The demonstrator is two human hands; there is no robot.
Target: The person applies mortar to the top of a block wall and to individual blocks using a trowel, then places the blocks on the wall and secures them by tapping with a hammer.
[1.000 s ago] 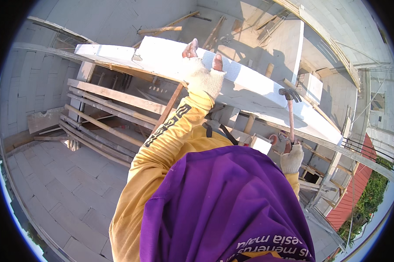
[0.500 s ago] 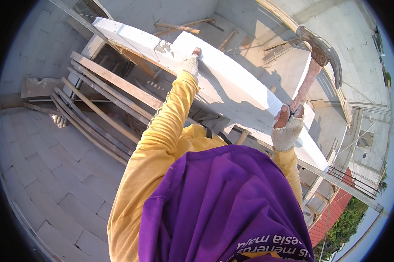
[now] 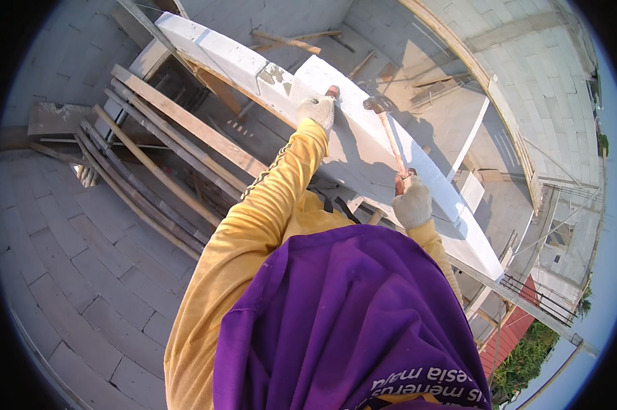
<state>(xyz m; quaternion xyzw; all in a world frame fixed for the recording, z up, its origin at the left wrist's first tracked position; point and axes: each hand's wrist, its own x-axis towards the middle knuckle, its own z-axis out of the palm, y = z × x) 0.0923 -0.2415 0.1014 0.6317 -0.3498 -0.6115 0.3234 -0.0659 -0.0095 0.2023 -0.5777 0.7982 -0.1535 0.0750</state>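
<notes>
My gloved left hand (image 3: 316, 113) rests high on the face of a long white block piece (image 3: 349, 140), curled at its upper edge with one bare fingertip showing; most fingers are hidden. The raised piece adjoins a lower white strip with a grey, rough patch (image 3: 271, 77). My right hand (image 3: 411, 201), in a matching glove, is closed on the handle of a hammer (image 3: 392, 137). The hammer's dark head is over the block's top edge, just right of my left hand; whether it touches cannot be seen.
Poles (image 3: 151, 174) and planks (image 3: 185, 119) lie at the left beside a block-paved surface (image 3: 89, 280). Beyond the white piece is a lower area with loose timber (image 3: 284, 41) and block walls. A curved bamboo rail (image 3: 489, 82) runs at the right; a red roof (image 3: 510, 321) shows below.
My right hand and hammer have moved up and leftward, the hammer rising toward the camera, then dropping to the block beside my left hand. The view has turned.
</notes>
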